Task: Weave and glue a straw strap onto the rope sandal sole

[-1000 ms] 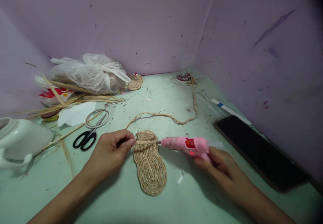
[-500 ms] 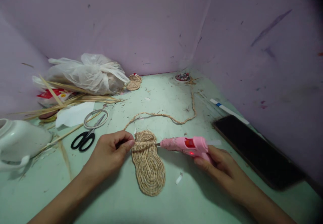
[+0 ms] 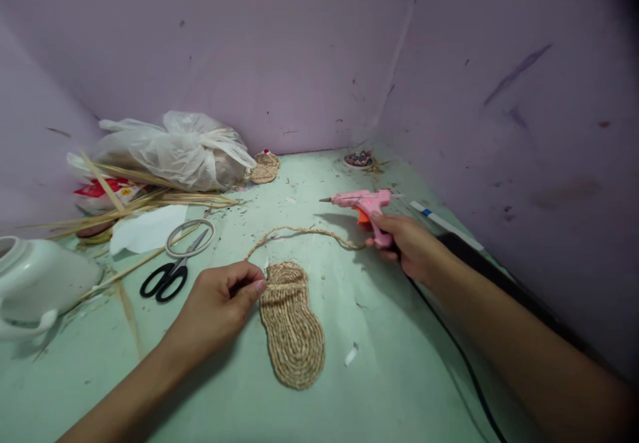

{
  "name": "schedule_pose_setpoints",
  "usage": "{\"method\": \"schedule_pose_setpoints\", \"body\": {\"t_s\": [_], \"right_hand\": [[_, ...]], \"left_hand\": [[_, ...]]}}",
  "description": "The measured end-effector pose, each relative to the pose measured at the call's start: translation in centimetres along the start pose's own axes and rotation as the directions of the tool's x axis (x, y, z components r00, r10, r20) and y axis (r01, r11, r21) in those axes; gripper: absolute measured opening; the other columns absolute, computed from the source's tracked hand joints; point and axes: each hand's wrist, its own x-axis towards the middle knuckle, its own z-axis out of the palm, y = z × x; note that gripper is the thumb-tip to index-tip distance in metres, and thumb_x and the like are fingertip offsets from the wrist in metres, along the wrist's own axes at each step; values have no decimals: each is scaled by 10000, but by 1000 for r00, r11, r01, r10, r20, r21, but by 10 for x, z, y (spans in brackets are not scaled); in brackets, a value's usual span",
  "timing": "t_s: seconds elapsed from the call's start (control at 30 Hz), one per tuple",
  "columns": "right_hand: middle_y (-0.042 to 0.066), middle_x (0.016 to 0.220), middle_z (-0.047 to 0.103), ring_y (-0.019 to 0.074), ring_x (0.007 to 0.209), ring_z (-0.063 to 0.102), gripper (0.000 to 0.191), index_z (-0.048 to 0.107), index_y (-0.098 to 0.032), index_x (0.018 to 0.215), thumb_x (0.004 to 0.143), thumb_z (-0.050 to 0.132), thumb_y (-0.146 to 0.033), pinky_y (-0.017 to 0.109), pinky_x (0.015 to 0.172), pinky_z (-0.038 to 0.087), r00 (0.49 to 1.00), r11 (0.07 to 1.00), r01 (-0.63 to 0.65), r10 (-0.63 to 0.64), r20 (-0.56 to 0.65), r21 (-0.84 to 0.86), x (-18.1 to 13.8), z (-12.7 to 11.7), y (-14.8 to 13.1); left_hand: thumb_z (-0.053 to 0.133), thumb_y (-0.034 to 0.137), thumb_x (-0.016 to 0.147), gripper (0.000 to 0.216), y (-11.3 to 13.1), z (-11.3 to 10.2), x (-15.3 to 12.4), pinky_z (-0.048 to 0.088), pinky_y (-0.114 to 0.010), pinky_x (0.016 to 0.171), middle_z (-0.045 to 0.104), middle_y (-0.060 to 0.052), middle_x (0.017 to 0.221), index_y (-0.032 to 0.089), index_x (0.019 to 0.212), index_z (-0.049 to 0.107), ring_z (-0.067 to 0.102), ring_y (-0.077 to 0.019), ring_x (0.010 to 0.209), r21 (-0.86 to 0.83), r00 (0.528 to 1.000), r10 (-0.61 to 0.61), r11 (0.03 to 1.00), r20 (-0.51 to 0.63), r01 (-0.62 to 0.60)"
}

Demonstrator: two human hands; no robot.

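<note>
Pinching a twisted tan straw cord (image 3: 304,230) in our left hand (image 3: 222,300) beside a coiled, sole-shaped tan straw piece (image 3: 293,336) lying on the pale green tabletop (image 3: 384,376), we are grasping a pink glue gun (image 3: 367,199) in our right hand (image 3: 412,247).

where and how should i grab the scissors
Probably best by the black handle loops, from the near side: the scissors lie on the table with their loops nearer the camera, while the blades point away and overlap the pale ring.
</note>
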Motion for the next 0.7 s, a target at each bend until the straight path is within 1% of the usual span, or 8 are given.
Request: {"method": "schedule_pose_setpoints", "body": {"t_s": [0.13, 0.2, 0.27, 0.3, 0.37, 0.4, 0.53, 0.7], "right_hand": [[44, 619, 584, 174, 612, 581, 155, 598, -155, 709, 764, 520, -278, 247, 475, 403, 996, 987, 44, -54, -64, -156, 12, 3, -4], [57, 703, 626, 215, 713, 587, 138, 634, -157, 766, 681, 622, -265, 278, 553, 413, 987, 963, 89, -120, -109, -253, -3, 5, -5], [69, 839, 650, 230, 806, 582, 198, 646, -181, 868, 694, 613, -269, 295, 624, 403, 968, 931, 141, -201, -152, -336, -26, 11, -6], [62, 795, 661, 221, 754, 593, 169, 658, -191, 815, 726, 584, -314, 298, 611, 398, 973, 870, 176, -225, -54, -461, -38, 17, -5], [42, 623, 653, 199, 612, 594, 294, 668, -204, 665, 752, 537, -453, 291, 544, 374, 962, 779, 240, -108, 253, -580, -59, 33, -2], [41, 599, 650, 199, 577, 589, 348, 674, -209, 671, 718, 552, -531, 289, 516, 358, 950, 733, 257, -71, 305, -630, -66, 42, 0], [42, 667, 677, 232, 623, 614, 417, 676, -228, 798, 596, 641, -592, 295, 509, 336, 967, 567, 246, -95, 234, -786, -75, 66, 9], [16, 671, 680, 228, 632, 618, 337, 661, -262, 761, 610, 647, -563, 288, 506, 335, 967, 561, 249, -101, 233, -790, -71, 68, 13]], "left_hand": [[471, 327, 748, 230, -1, -1, 0, 354, -216, 528, 549, 10, 576, 158, 661, 601, 459, -125, 565, -8, 1000, -3, 1000, -8, 3], [466, 333, 756, 233, -1, -2, 0, 350, -216, 523, 552, 8, 584, 159, 677, 600, 459, -125, 564, -3, 1000, -11, 1000, -8, 11], [463, 336, 763, 235, -1, -3, 0, 346, -216, 520, 547, 10, 585, 159, 685, 598, 454, -122, 559, 5, 1000, -16, 1000, -6, 17], [464, 337, 765, 236, 0, -4, 0, 345, -217, 521, 544, 12, 584, 159, 688, 598, 452, -121, 557, 10, 1000, -16, 1000, -6, 16], [465, 334, 769, 232, 1, -4, 0, 349, -217, 527, 544, 14, 587, 160, 693, 599, 457, -121, 560, 17, 1000, -10, 1000, -12, 10], [466, 330, 769, 229, 1, -3, 0, 352, -216, 531, 546, 15, 588, 161, 692, 598, 463, -122, 564, 18, 1000, -8, 1000, -14, 9], [472, 319, 758, 216, 2, -1, 1, 350, -210, 521, 535, 21, 565, 164, 654, 581, 467, -124, 561, 12, 1000, -19, 1000, -14, 19], [472, 328, 745, 220, 3, 1, 2, 337, -206, 495, 534, 19, 558, 164, 660, 592, 451, -121, 540, -4, 999, -41, 999, -21, 41]]}}
